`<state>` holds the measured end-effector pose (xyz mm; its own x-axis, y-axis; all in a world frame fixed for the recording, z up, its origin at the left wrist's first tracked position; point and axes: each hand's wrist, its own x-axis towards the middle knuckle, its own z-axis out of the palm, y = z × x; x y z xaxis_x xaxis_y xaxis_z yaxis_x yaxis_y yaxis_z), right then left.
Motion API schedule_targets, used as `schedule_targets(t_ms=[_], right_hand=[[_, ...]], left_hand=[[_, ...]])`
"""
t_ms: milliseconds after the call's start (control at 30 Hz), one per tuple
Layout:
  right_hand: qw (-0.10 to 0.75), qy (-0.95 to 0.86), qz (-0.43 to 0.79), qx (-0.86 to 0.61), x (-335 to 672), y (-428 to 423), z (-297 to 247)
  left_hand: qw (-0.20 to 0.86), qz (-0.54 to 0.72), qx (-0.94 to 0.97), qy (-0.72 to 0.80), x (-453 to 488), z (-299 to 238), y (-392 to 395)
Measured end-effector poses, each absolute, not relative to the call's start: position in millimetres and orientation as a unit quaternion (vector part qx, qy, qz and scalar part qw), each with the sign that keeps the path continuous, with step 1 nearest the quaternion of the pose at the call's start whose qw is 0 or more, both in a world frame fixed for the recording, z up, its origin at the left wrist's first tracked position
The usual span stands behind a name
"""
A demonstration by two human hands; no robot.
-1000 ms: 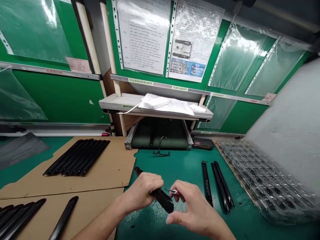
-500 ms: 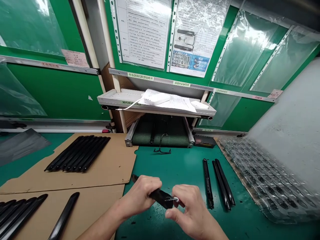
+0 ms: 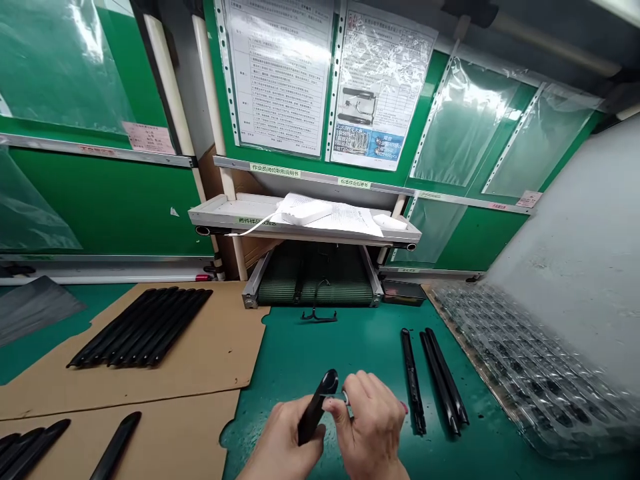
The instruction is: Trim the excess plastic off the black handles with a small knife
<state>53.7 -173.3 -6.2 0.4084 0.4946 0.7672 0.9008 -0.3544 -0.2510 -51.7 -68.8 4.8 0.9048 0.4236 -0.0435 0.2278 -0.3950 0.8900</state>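
Note:
My left hand is closed round a long black plastic part, held nearly upright with its rounded end pointing up and away. My right hand is beside it, fingers pinched on a small silvery blade-like tool whose tip touches the black part near its top. Both hands are low in the view, over the green mat.
Three black parts lie on the mat to the right. More black parts lie in rows on cardboard sheets at left. A clear blister tray stands at right. A small conveyor under a shelf is ahead.
The black part has swung from lying across my left hand to nearly upright, end pointing away. Both hands dropped lower in the view and moved closer together.

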Motion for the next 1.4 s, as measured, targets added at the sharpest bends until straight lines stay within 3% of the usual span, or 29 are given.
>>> schedule_targets(t_ms=[300,367,467,533,567,633,733,833,933,1200,1400], right_hand=[[0.333,-0.424,-0.298,-0.788,45.8,-167.3,-1.7],[0.414,-0.429,-0.201,-0.777,44.9,-169.0,1.8],[0.582,-0.402,0.103,-0.699,46.6,-175.1,14.7],[0.627,-0.374,0.247,-0.637,46.0,-179.6,24.6],[0.628,-0.37,0.263,-0.632,44.1,-181.1,28.1],[0.616,-0.368,0.213,-0.663,35.9,-181.8,29.0],[0.616,-0.345,0.056,-0.706,16.7,-175.8,12.5],[0.595,-0.369,-0.041,-0.713,-0.9,-166.5,-16.5],[0.529,-0.461,-0.062,-0.709,-9.8,-162.4,-37.0],[0.34,-0.54,-0.083,-0.765,9.3,-168.2,-12.0],[0.289,-0.564,-0.099,-0.767,9.7,-166.9,-18.1]], left_hand=[[0.607,0.033,0.75,0.26,-46.2,23.0,-78.8],[0.6,0.04,0.765,0.232,-47.1,21.0,-73.4],[0.509,0.087,0.842,0.16,-47.4,20.5,-58.0],[0.407,0.14,0.892,0.14,-43.5,23.4,-42.9],[0.368,0.182,0.9,0.143,-39.8,25.4,-34.7],[0.366,0.306,0.858,0.19,-30.2,28.6,-19.2],[0.523,0.429,0.676,0.292,-16.6,26.9,-9.0],[0.729,0.354,0.485,0.328,-12.5,17.3,-20.5],[0.844,0.29,0.332,0.304,-16.1,9.1,-36.2],[0.844,0.29,0.39,0.225,-25.5,9.9,-26.4],[0.851,0.278,0.39,0.216,-28.3,13.2,-27.5]])
